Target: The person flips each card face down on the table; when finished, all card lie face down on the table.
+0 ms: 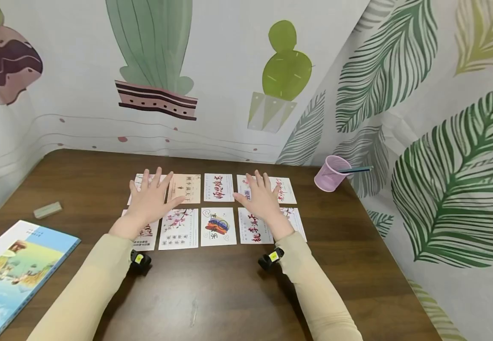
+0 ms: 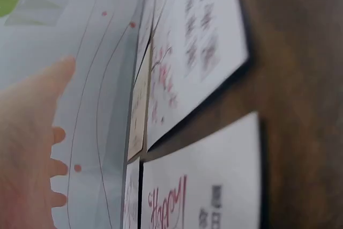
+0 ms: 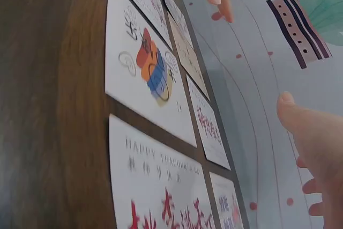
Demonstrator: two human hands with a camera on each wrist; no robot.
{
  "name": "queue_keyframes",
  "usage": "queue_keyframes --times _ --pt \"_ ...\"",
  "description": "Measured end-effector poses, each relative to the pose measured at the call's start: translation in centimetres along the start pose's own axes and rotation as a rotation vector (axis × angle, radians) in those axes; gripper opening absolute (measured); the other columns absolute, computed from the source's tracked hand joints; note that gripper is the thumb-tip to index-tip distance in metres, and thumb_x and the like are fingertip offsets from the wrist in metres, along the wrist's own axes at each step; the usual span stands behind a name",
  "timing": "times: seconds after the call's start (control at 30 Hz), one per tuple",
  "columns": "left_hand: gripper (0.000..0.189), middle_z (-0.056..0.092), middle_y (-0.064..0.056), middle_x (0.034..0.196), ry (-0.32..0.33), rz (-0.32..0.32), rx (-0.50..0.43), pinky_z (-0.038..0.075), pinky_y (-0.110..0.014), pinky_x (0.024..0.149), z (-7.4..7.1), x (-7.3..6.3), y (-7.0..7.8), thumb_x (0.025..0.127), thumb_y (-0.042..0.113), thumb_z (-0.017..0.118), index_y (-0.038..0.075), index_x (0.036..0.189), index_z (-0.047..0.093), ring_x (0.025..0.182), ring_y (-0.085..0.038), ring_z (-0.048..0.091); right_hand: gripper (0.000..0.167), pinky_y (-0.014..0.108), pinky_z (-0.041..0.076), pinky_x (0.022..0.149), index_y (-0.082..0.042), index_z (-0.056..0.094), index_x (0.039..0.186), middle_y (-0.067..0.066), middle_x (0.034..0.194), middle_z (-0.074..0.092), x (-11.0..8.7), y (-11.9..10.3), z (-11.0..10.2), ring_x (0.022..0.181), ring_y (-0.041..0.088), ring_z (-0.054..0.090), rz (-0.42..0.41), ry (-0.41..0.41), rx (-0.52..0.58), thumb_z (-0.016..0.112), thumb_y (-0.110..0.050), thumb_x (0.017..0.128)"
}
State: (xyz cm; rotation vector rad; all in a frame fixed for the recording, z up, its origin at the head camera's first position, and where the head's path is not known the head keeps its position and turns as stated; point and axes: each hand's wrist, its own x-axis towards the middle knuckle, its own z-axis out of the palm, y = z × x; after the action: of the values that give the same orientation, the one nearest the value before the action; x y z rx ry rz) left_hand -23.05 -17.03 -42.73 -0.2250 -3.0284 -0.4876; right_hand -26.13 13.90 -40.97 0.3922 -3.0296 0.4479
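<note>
Several printed cards lie in two rows on the brown table, with a colourful painted card (image 1: 218,226) and a card with red characters (image 1: 218,187) in the middle. My left hand (image 1: 147,201) spreads its fingers over the cards at the left end, near a peach card (image 1: 188,188) and a blossom card (image 1: 179,229). Over the right end my right hand (image 1: 262,199) is spread too, above a card with large red characters (image 1: 252,232). Both wrist views show the hands raised over the cards, holding nothing. The hands partly hide the cards beneath them.
A pink mesh pen cup (image 1: 329,175) with a pencil leaning out stands at the back right. At the left lie a small grey-green block (image 1: 48,210) and a colourful picture book (image 1: 20,274). Patterned cloth (image 1: 225,94) hangs behind the table (image 1: 212,293).
</note>
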Motion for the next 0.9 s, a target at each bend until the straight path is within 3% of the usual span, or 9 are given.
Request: queue_keyframes --times 0.13,0.27,0.4,0.63,0.9 --pt "0.082 0.019 -0.029 0.158 0.007 -0.047 -0.059 0.011 -0.077 0.107 -0.4 -0.1 -1.1 0.097 0.055 0.048 0.004 0.155 0.022 0.143 -0.054 0.012 0.077 0.071 0.018 0.112 -0.012 0.032 0.153 0.015 0.160 0.027 0.7 -1.3 0.3 0.148 0.039 0.019 -0.033 0.000 0.028 0.051 -0.059 0.094" --pt "0.078 0.024 -0.034 0.153 0.004 -0.091 -0.107 0.020 -0.075 0.106 -0.8 -0.1 -1.9 0.098 0.044 0.053 -0.003 0.152 0.022 0.139 -0.056 0.020 0.073 0.058 0.028 0.115 -0.004 0.036 0.149 0.018 0.154 0.037 1.5 -2.7 0.9 0.143 0.038 0.033 -0.081 0.008 0.056 0.055 -0.050 0.096" --pt "0.075 0.029 -0.038 0.148 0.015 -0.132 -0.142 0.029 -0.073 0.102 -1.0 -0.2 -2.8 0.097 0.035 0.056 -0.010 0.148 0.026 0.134 -0.057 0.028 0.067 0.046 0.033 0.116 0.001 0.039 0.146 0.020 0.150 0.042 2.2 -4.2 1.6 0.139 0.035 0.040 -0.101 -0.010 0.169 0.064 -0.035 0.094" --pt "0.074 0.035 -0.043 0.142 0.038 -0.211 -0.236 0.034 -0.068 0.103 -1.2 -0.8 -4.2 0.095 0.028 0.059 -0.018 0.143 0.028 0.128 -0.060 0.034 0.061 0.041 0.037 0.114 -0.001 0.042 0.145 0.016 0.147 0.047 3.1 -7.1 3.0 0.136 0.031 0.045 -0.128 -0.081 0.329 0.066 -0.021 0.093" --pt "0.072 0.042 -0.043 0.135 0.030 -0.257 -0.327 0.038 -0.065 0.102 -1.3 -1.4 -5.2 0.095 0.025 0.061 -0.017 0.143 0.029 0.123 -0.059 0.042 0.048 0.032 0.051 0.096 -0.006 0.051 0.138 0.009 0.136 0.059 3.6 -10.3 4.3 0.120 0.023 0.059 -0.157 -0.161 0.423 0.065 -0.017 0.094"
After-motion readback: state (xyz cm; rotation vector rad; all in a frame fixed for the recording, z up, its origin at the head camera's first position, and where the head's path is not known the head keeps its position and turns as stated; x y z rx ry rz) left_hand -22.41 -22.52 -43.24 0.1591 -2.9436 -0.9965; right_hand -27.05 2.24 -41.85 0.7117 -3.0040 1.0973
